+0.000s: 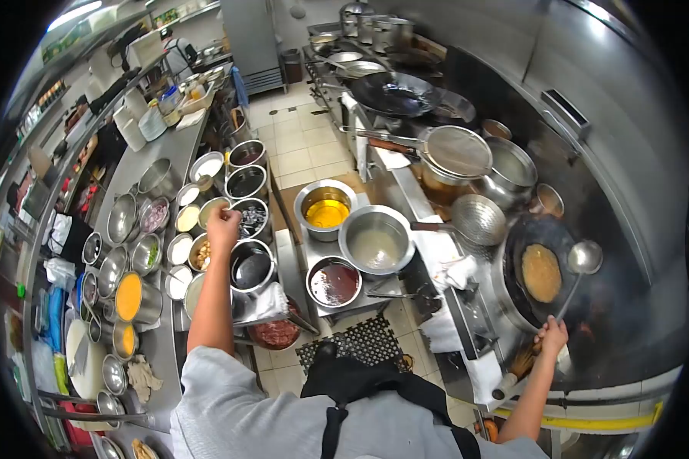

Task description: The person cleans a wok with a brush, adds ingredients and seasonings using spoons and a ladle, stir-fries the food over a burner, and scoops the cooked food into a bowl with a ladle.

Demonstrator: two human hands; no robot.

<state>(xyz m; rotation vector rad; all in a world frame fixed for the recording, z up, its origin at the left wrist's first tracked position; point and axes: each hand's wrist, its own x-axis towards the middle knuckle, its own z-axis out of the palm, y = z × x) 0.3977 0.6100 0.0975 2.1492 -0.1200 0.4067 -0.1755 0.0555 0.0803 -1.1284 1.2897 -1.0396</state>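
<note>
At lower right, the right grip [551,337] is clasping the ladle [586,258], likely stiff and bowl-heavy, so the handle's far end is suiting a hold. Left of centre, the left grip [222,227] is curling; contents I cannot tell.

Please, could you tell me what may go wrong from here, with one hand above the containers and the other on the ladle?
The left hand is above tightly grouped open containers, so anything dropped might fall into the wrong one.

The right hand holds the ladle by the wok, on the opposite side; divided attention could let the light-brown contents overcook, if the heat is on.
</note>
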